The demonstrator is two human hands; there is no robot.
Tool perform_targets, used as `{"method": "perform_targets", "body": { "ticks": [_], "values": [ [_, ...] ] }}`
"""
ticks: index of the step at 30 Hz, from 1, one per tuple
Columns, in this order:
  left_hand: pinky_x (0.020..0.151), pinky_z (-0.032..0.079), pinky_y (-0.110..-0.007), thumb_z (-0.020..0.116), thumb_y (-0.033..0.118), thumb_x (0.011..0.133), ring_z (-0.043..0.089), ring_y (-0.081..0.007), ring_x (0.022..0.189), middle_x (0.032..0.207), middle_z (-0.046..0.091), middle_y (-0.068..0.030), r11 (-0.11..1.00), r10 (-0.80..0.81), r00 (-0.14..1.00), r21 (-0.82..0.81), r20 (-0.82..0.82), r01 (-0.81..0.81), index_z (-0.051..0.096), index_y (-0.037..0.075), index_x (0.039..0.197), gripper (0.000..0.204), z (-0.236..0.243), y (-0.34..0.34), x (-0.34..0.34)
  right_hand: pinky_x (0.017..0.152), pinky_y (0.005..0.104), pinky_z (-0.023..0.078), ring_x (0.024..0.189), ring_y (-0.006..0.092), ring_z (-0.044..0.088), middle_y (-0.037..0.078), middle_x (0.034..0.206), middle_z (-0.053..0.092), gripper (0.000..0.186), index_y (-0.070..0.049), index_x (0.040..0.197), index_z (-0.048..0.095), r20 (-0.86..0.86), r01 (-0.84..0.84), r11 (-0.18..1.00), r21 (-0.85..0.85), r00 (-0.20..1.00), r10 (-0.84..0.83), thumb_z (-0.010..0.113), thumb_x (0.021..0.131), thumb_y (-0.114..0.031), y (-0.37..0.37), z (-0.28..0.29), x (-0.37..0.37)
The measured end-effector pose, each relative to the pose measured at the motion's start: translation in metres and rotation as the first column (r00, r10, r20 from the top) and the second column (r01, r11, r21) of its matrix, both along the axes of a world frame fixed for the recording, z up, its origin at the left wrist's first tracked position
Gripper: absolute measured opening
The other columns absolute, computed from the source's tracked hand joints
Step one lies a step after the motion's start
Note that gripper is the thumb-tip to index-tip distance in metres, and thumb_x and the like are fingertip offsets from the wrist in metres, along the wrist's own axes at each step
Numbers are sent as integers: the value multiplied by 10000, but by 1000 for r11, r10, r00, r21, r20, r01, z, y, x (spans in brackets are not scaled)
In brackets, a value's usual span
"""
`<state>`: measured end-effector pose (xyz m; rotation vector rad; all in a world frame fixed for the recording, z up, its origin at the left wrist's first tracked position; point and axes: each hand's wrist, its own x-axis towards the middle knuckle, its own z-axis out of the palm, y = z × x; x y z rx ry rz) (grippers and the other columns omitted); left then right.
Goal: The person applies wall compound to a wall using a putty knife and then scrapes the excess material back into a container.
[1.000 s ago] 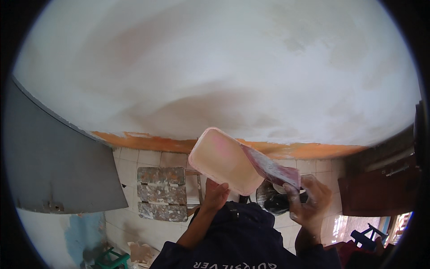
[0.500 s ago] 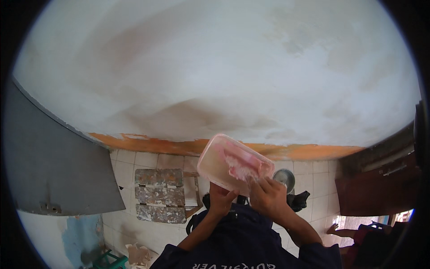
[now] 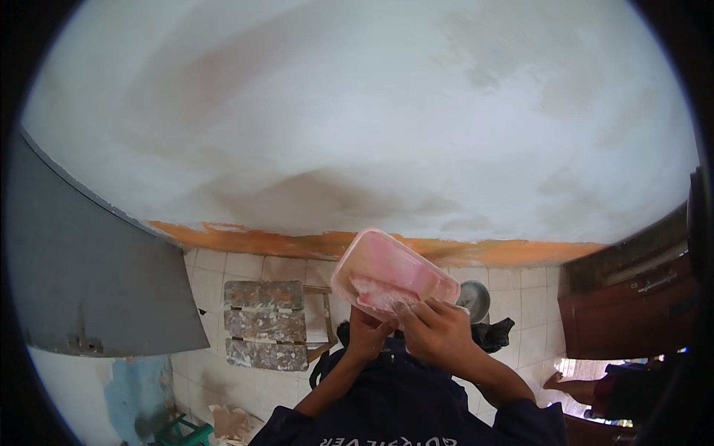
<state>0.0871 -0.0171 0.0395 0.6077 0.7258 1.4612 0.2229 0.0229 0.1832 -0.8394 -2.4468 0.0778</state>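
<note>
A pink rectangular plastic tub is tilted in front of my body, with whitish paste smeared along its near inner side. My left hand is closed on the tub's near left part, its fingers underneath. Over the near right rim, my right hand is closed with its fingertips down at the paste. Whatever it grips is hidden by the fingers; a thin pale edge shows beside them. Beyond the tub stands a wall coated in patchy white and grey, with an orange strip along its foot.
Left of me stands a paint-spattered wooden slatted stool. A metal pot and a black plastic bag are on the tiled floor at right. A grey panel, a green stool, dark red furniture and another person's arm flank the area.
My right hand has moved left and a little nearer along the tub's rim. The tub has tilted and shifted slightly, and the paste now sits against its near side.
</note>
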Motion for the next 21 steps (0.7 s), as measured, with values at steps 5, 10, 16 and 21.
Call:
{"method": "perform_targets", "body": {
  "ticks": [5,10,16,21],
  "values": [
    [920,455,-343,744,65,748,521,-197,1105,1201,503,-92,998,51,999,47,-8,-51,305,38,1300,706,10,-1,5,527,305,495,636,204,594,68,734,559,368,12,911,609,-39,50,996,77,998,-47,631,552,-62,12,18,4],
    [927,451,-344,701,42,777,515,-197,1119,1219,489,-97,1000,-18,984,20,-180,22,289,36,1320,682,8,-1,3,519,318,490,618,208,590,62,716,564,299,-3,868,602,-7,-85,996,-22,996,85,620,575,-57,3,-3,-14],
    [949,437,-353,698,1,756,500,-201,1142,1239,474,-98,994,49,998,99,-49,-44,284,47,1326,706,22,-1,8,537,333,508,662,218,597,54,735,542,324,-29,909,609,-100,3,1000,6,995,-3,621,591,-88,15,19,18],
    [954,431,-358,736,53,728,507,-204,1127,1224,483,-89,998,66,998,12,1,-66,313,39,1309,718,10,-3,9,457,316,454,522,209,554,52,648,536,255,-9,851,634,-47,108,994,-14,993,-108,648,600,34,4,1,16]
  ]
}}
